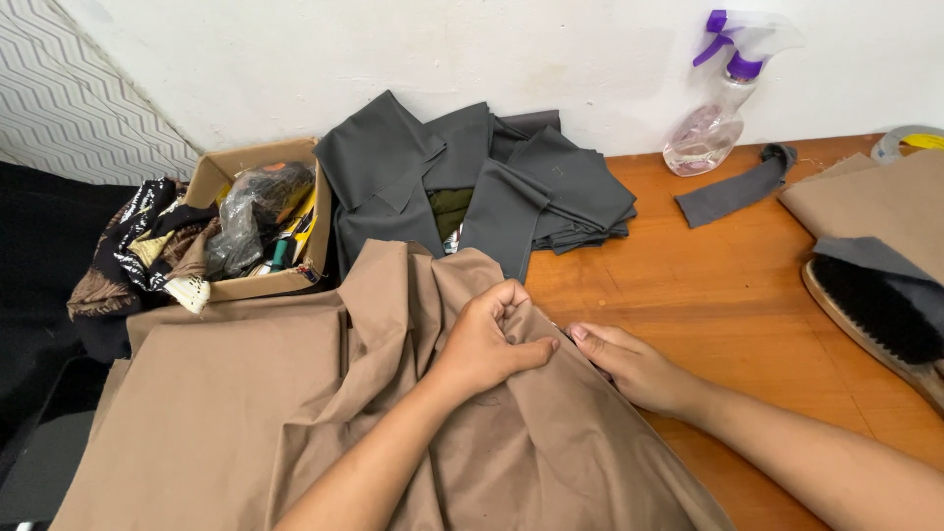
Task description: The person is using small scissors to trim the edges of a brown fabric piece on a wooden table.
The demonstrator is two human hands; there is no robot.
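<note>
A large piece of tan fabric (236, 393) lies rumpled across the near side of the wooden table (728, 285). My left hand (489, 339) is closed on a raised fold of this tan fabric near its right edge. My right hand (629, 366) rests at the same edge, thumb pressed to the cloth, with its fingers partly tucked beneath; whether it holds anything small there is hidden.
Folded dark grey fabric pieces (472, 182) are piled against the wall. A cardboard box (261, 211) of bags and tools stands at left beside patterned cloth (147, 251). A spray bottle (723, 98), a grey strip (733, 192), more tan cloth (875, 202) and a brush (875, 310) lie at right.
</note>
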